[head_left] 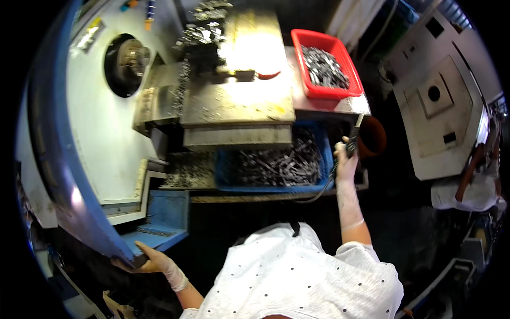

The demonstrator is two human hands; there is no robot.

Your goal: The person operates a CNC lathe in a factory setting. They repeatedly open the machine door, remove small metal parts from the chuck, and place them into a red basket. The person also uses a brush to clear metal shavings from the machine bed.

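My left hand, in a thin pale glove, grips the lower edge of the machine's curved blue sliding door. My right hand, also gloved, is raised and closed around a dark air gun with a black hose hanging from it. It is beside the right end of a blue crate full of grey metal parts. Behind the crate is the lathe bed with its chuck and tool block.
A red bin of metal parts sits on a ledge at the back right. A brown bucket stands below it. Another grey machine is to the right, with a person beside it.
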